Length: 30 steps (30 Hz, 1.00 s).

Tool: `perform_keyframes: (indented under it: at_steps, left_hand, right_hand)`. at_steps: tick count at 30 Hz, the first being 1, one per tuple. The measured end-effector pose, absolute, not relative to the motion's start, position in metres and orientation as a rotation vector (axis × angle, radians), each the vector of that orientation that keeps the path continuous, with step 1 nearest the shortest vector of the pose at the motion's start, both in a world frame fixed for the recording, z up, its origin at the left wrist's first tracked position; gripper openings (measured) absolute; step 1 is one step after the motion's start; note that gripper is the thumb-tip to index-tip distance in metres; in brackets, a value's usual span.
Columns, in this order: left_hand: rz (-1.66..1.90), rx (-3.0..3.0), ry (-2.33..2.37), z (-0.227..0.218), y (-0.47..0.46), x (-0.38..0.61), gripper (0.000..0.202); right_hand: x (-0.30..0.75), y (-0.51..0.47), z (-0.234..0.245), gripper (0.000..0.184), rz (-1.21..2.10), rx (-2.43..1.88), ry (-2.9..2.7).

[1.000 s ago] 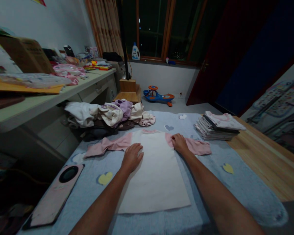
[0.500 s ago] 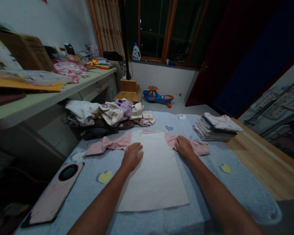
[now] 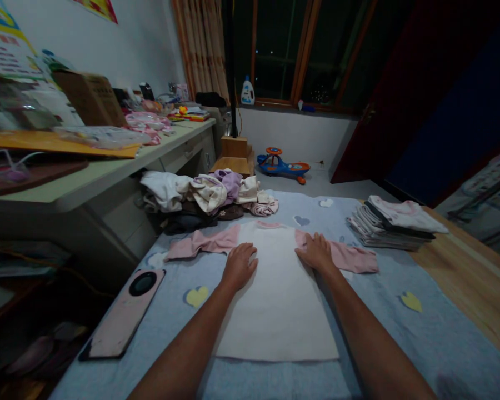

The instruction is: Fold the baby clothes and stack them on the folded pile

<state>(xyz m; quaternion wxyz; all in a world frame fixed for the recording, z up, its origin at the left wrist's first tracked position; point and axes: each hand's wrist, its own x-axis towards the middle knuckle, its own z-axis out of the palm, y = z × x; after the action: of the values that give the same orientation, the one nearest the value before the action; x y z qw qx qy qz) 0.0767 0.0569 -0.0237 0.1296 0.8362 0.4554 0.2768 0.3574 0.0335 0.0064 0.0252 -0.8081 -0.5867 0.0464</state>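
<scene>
A white long-sleeved shirt (image 3: 281, 305) with pink sleeves and a pink neckline lies spread flat on a blue blanket (image 3: 166, 355) with heart patterns. Its neck points away from me and both sleeves stretch out sideways. My left hand (image 3: 240, 265) rests on the shirt's left edge, just below the sleeve seam, fingers extended. My right hand (image 3: 316, 253) lies over the right armpit and the start of the right sleeve, fingers spread on the cloth. Neither hand grips the fabric.
A heap of crumpled clothes (image 3: 210, 191) lies at the back left, and a stack of folded clothes (image 3: 389, 225) at the back right. A pink phone (image 3: 123, 319) sits near the left edge. A cluttered desk (image 3: 183, 133) runs along the left; a blue ride-on toy (image 3: 283, 166) stands beyond.
The view has swung left, so everything sits farther right. My right hand has shifted slightly inward on the shirt with its fingers more spread; my left hand stays at the left edge.
</scene>
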Motion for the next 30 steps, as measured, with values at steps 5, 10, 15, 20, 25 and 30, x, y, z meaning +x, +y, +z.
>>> perform_keyframes:
  at_steps: [5,10,15,20,25,30]
  left_hand:
    - [1.026,2.263,1.299,-0.024,0.059,0.077,0.023]
    - [1.233,2.197,1.431,-0.007,0.055,0.06,0.028]
    - [0.946,2.15,2.159,0.021,0.058,0.011,0.049]
    - [0.274,2.186,2.389,0.037,0.073,-0.037,0.056]
    - [0.105,2.059,2.284,0.042,0.088,-0.059,0.036]
    - [0.415,1.985,2.221,0.043,0.096,-0.065,0.04]
  right_hand:
    - [0.286,0.055,0.011,0.065,0.137,-2.121,-2.002]
    - [0.227,0.059,-0.004,0.057,0.196,-1.926,-2.073]
    - [0.217,0.049,-0.016,0.048,0.125,-1.931,-2.087]
    - [0.217,0.05,-0.014,0.048,0.11,-1.961,-2.082]
    - [0.217,0.049,-0.014,0.046,0.09,-1.929,-2.084]
    - [0.218,0.048,-0.014,0.044,0.072,-1.919,-2.071]
